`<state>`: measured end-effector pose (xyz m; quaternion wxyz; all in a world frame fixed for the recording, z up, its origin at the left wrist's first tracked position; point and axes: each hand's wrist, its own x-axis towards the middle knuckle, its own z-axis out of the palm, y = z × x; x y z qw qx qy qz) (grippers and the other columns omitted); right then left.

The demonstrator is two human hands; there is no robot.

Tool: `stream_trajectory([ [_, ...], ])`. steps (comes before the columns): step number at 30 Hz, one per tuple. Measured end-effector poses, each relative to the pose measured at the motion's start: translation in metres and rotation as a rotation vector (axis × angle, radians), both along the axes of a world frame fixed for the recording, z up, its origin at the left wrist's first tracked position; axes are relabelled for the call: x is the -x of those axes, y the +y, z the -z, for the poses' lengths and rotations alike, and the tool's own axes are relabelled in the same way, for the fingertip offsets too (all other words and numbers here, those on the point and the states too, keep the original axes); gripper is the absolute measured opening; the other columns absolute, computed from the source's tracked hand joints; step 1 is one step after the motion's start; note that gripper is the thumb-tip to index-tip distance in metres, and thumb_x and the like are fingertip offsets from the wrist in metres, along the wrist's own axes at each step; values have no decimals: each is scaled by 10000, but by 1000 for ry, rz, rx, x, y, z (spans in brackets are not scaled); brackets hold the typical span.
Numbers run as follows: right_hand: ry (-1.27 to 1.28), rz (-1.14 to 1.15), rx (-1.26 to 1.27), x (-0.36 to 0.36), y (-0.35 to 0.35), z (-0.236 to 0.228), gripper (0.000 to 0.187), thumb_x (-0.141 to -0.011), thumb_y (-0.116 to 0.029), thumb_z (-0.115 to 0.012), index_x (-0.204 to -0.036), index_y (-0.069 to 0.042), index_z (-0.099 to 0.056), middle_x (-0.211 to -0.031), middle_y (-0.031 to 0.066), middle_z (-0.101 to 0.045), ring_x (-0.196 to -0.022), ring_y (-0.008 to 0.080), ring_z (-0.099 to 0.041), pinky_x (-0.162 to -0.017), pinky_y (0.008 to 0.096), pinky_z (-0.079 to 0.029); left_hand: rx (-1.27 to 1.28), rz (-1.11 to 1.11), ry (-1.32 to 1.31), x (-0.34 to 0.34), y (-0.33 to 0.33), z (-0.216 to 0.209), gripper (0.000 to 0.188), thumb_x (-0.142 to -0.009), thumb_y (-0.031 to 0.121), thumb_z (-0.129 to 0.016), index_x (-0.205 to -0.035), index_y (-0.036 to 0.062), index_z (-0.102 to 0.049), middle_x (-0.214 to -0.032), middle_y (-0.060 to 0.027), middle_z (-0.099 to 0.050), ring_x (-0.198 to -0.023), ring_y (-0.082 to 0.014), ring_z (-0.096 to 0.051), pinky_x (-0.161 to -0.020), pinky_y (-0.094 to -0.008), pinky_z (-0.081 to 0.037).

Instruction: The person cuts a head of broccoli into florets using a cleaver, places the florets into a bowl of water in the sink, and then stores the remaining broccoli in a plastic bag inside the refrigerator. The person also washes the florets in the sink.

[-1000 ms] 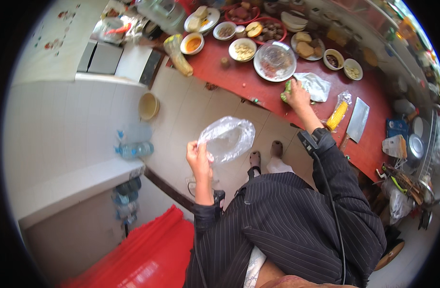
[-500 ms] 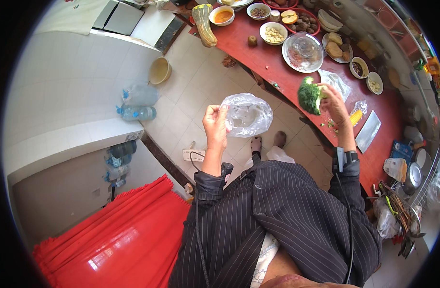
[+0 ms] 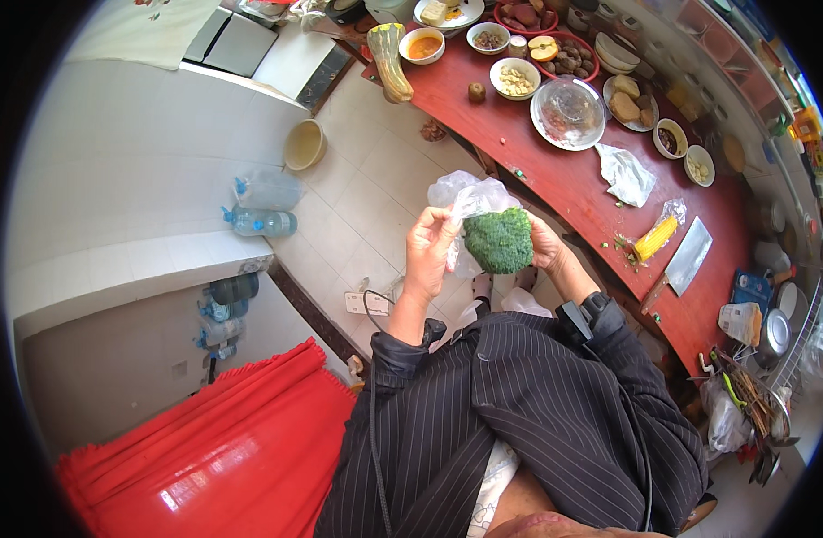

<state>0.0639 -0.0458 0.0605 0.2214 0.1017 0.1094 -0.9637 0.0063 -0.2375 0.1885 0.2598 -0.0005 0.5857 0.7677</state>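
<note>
Head view, both bare hands in front of the body, out past the near edge of the red table (image 3: 555,172) and over the tiled floor (image 3: 362,188). We find the broccoli (image 3: 499,244) in the air between them, its green crown toward us.

Grip, left hand (image 3: 429,251): thumb and fingers pinched together on a clear plastic bag (image 3: 485,195), which bunches above the fingertips and runs behind the crown.

Grip, right hand (image 3: 549,247): closed around the far right side of the broccoli; most of its fingers are behind the crown, so we cannot tell how they wrap.

Key relation: we place the broccoli directly to the right of the left hand's pinch, with the right hand touching it and thus the nearer. Film overlaps the crown's upper left edge; we cannot tell whether any of the crown sits within the bag's mouth. The stalk is hidden from us, so its long axis is unconfirmed; we judge it to point back toward the right palm.

On the table to the right we log a crumpled white bag (image 3: 627,176), green scraps (image 3: 620,241), a yellow corn cob (image 3: 655,239) partly in film, and a cleaver (image 3: 689,254) lying flat just beside it
</note>
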Motion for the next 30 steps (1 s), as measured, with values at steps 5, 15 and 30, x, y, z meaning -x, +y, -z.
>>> stream_trajectory([
  [5,-43,295,-193,4,-17,-1,579,-924,-356,-621,-1403,-86,-441,-1314,64,-565,-1109,189,-600,-958,357,-496,11,65,33,-4,1,3,49,-948,112,-622,-962,79,-589,-1409,-185,-489,-457,-8,-467,-372,-169,-377],
  [15,71,117,-451,4,-28,3,508,-920,-408,-624,-1272,-63,-502,-926,17,-610,-691,97,-573,-554,242,-461,306,187,382,-3,7,3,35,-943,43,-592,-963,21,-575,-1414,-156,-500,-623,-69,-599,-458,-200,-464],
  [30,-324,507,-231,18,-42,14,233,-943,-187,-579,-1125,-43,-605,-1006,69,-661,-867,187,-663,-742,338,-563,297,249,604,-42,11,21,81,-873,3,-672,-950,5,-645,-1104,-69,-598,-875,-134,-625,-697,-259,-525],
])
